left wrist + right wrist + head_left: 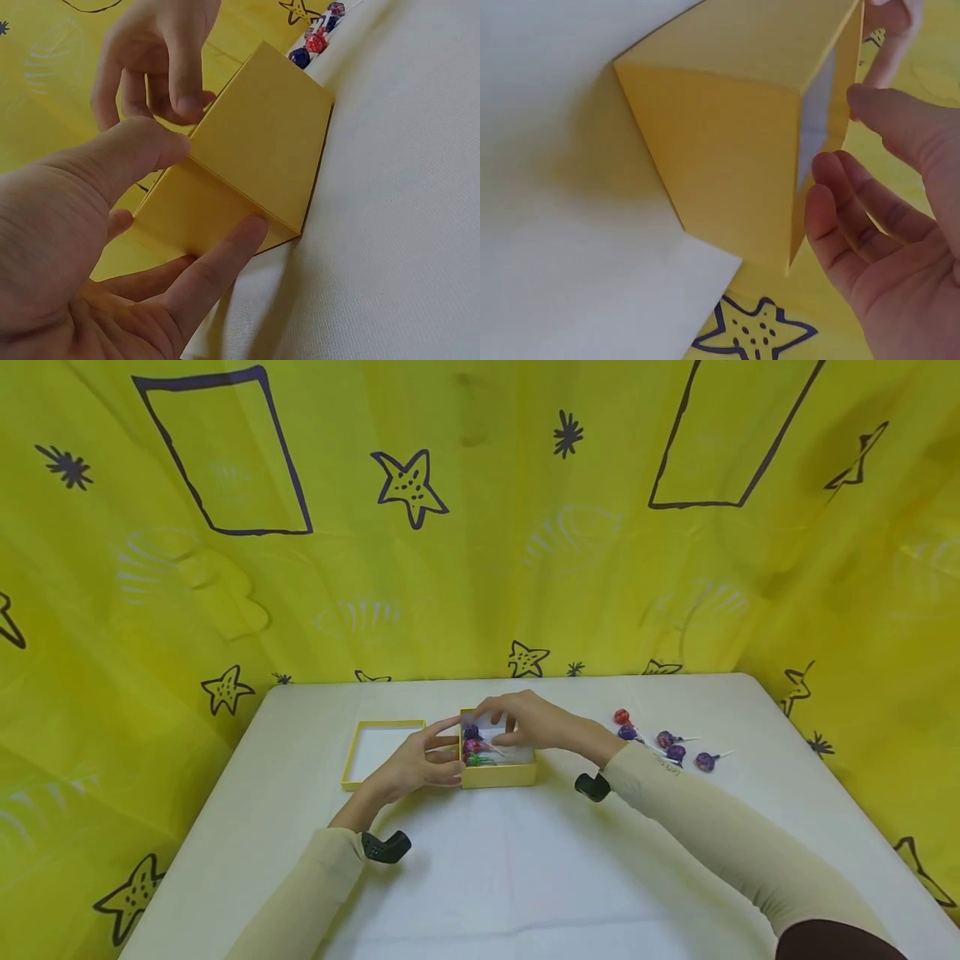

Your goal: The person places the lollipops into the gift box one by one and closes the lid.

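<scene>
A yellow open-topped box (498,776) with a white inside stands on the table. Several wrapped lollipops (472,746), purple, pink and green, lie along its left side. My left hand (422,758) rests with spread fingers against the box's left wall; in the left wrist view the thumb touches its top edge. Over the box's opening hovers my right hand (536,720), its fingers loosely bent. In the right wrist view, the fingertips (821,202) are at the rim with nothing visible between them and the thumb.
A shallow yellow-edged lid (384,725) with a white inside lies left of the box. To the right, several loose lollipops, including a red one (622,717) and a purple one (705,762), lie on the white table (480,877). A yellow patterned curtain (480,568) hangs behind.
</scene>
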### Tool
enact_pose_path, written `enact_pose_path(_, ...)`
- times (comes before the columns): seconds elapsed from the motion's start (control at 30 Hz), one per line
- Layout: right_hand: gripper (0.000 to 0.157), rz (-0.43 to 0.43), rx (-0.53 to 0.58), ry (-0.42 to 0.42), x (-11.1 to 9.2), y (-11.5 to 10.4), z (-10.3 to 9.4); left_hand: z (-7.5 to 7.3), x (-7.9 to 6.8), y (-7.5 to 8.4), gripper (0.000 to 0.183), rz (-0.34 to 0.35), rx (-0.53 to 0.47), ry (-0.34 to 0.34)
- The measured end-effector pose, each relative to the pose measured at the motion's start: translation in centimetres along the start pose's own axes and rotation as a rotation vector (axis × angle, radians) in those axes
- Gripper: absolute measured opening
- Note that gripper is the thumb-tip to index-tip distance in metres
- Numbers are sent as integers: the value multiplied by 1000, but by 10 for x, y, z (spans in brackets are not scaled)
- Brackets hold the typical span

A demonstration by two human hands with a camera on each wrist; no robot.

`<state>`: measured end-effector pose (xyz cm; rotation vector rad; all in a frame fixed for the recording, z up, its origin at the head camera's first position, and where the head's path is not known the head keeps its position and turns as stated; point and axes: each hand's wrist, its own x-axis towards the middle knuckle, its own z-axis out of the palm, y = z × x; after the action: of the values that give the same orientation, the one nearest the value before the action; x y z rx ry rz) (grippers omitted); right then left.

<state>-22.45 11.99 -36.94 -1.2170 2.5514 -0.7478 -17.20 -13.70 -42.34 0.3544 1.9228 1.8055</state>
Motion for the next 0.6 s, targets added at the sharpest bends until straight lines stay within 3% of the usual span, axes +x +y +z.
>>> enact_pose_path(0.3, 51, 21, 3, 33, -30, 4, -23, 0, 0, -1, 87, -13, 7, 15)
enact_pose_path(0.6, 51, 96, -36, 52, -62, 26, -38, -1, 0, 1, 88, -3, -16, 4)
